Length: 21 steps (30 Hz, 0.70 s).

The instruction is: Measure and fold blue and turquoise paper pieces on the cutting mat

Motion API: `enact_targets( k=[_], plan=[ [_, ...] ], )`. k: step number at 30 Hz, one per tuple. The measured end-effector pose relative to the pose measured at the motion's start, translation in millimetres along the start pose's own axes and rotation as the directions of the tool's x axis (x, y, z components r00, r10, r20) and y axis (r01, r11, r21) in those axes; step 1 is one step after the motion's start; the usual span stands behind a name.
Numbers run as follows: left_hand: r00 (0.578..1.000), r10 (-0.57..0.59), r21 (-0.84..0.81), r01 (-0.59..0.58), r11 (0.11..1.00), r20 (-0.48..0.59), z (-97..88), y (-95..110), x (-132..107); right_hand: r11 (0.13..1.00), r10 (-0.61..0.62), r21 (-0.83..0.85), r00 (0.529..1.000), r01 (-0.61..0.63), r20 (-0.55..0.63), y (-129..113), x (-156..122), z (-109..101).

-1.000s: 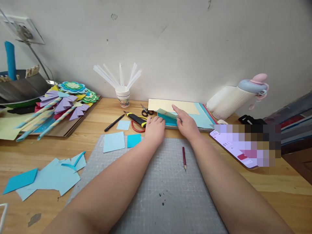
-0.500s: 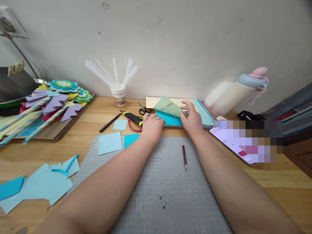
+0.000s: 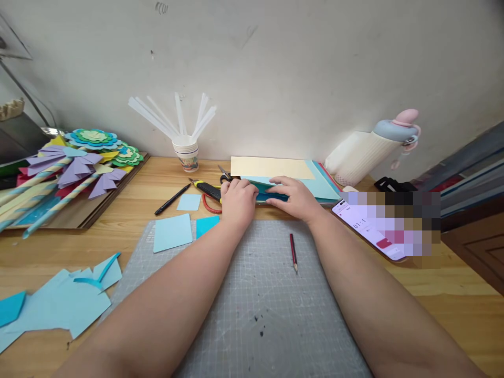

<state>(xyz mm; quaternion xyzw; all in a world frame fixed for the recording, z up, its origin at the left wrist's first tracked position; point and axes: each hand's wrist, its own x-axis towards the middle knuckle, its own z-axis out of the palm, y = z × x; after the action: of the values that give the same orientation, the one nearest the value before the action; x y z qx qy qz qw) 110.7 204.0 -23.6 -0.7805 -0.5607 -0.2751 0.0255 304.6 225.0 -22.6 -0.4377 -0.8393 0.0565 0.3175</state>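
Observation:
A stack of coloured paper sheets [image 3: 271,168] lies at the back of the wooden desk, cream on top, with light blue and teal beneath. My left hand [image 3: 235,202] is curled at the stack's front left corner, fingers closed on the sheet edges. My right hand [image 3: 296,198] rests on the stack's front edge; its fingers lie over the upper sheets and its thumb is below a teal sheet [image 3: 271,197], pinching it. Both forearms stretch across the grey cutting mat [image 3: 255,294].
A red pencil [image 3: 293,252] lies on the mat, a phone [image 3: 370,231] to its right. A utility knife [image 3: 207,189], scissors [image 3: 224,177], black pen [image 3: 172,199] and cup of strips [image 3: 187,155] sit left of the stack. Blue paper scraps [image 3: 63,302] and paper flowers [image 3: 79,163] are far left, a bottle [image 3: 370,152] at back right.
The green sheet that my right hand had lifted and folded back has gone down flat. Both hands now sit at the stack's front edge, closed on the sheets.

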Motion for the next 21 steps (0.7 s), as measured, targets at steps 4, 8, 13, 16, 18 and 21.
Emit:
enact_targets(
  k=[4, 8, 13, 16, 18, 21],
  plan=[
    [0.991, -0.121, -0.105, 0.114, 0.988, -0.064, -1.2, 3.6, 1.1, 0.996, 0.092, 0.02, 0.994, -0.091, -0.064, 7.4, -0.2, 5.2],
    [0.961, -0.263, -0.25, 0.234, 0.939, -0.088, -0.8, 2.2, 0.7, 0.974, 0.223, 0.066, 0.959, -0.215, -0.174, 16.3, -1.9, 10.7],
    [0.957, -0.289, -0.521, 0.258, 0.814, 0.022, 0.2, 4.9, -0.1, 0.948, 0.312, 0.142, 0.923, -0.286, -0.225, 20.7, -2.4, 13.5],
    [0.94, -0.317, -0.701, 0.312, 0.641, 0.129, 3.5, 14.7, 2.6, 0.943, 0.318, 0.181, 0.919, -0.28, -0.233, 18.8, -2.5, 11.8],
    [0.906, -0.361, -0.775, 0.389, 0.498, 0.222, 7.0, 21.3, 6.4, 0.944, 0.307, 0.194, 0.923, -0.265, -0.231, 17.5, -2.9, 10.3],
    [0.833, -0.423, -0.807, 0.502, 0.31, 0.356, 11.4, 25.5, 15.6, 0.956, 0.265, 0.181, 0.942, -0.229, -0.206, 18.0, -3.9, 9.0]
  ],
)
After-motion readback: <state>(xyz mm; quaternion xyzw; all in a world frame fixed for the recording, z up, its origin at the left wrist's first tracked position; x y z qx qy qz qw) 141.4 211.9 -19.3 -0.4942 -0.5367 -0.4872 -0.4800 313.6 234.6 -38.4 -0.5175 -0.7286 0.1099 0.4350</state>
